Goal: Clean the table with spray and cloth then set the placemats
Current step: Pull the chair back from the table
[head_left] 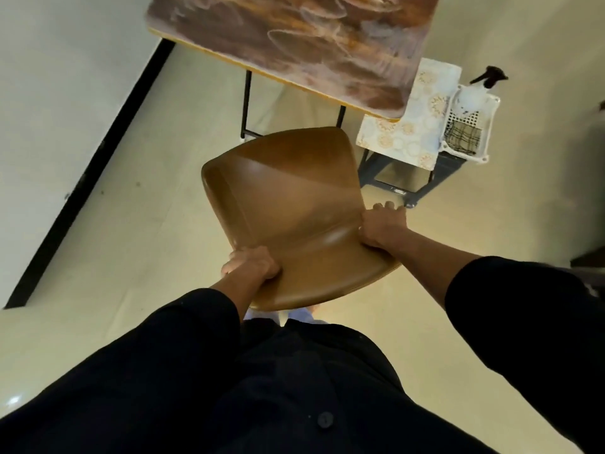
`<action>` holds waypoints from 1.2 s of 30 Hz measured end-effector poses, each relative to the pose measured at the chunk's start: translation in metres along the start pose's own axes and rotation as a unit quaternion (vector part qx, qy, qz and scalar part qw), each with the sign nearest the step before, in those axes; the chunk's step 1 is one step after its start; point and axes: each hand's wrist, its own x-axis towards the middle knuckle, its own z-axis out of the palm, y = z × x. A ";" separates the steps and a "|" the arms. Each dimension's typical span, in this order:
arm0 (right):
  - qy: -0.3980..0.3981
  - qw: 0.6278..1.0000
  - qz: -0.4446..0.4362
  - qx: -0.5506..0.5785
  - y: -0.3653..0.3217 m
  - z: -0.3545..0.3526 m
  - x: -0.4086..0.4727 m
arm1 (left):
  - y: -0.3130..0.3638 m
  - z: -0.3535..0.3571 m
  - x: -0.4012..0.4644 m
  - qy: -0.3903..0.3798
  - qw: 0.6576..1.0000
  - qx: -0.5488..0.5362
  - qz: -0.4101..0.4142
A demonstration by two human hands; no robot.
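Observation:
A brown chair [288, 204] stands in front of me, its seat toward the table [294, 44], whose top is marbled brown. My left hand [252, 265] grips the left edge of the chair's backrest, and my right hand [381, 226] grips its right edge. To the right of the table, patterned placemats [412, 122] lie on a grey stool. Beside them a white basket [484, 132] holds a spray bottle [474, 93] with a black trigger and a checked cloth [463, 137].
A white wall with a black skirting strip [91, 165] runs along the left. The grey stool [409, 181] stands close to the chair's right side. Pale floor [147, 224] lies around the chair.

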 end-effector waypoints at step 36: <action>0.025 0.973 0.083 0.214 -0.021 -0.012 -0.007 | -0.062 -0.043 0.020 0.082 0.992 -0.082 -0.054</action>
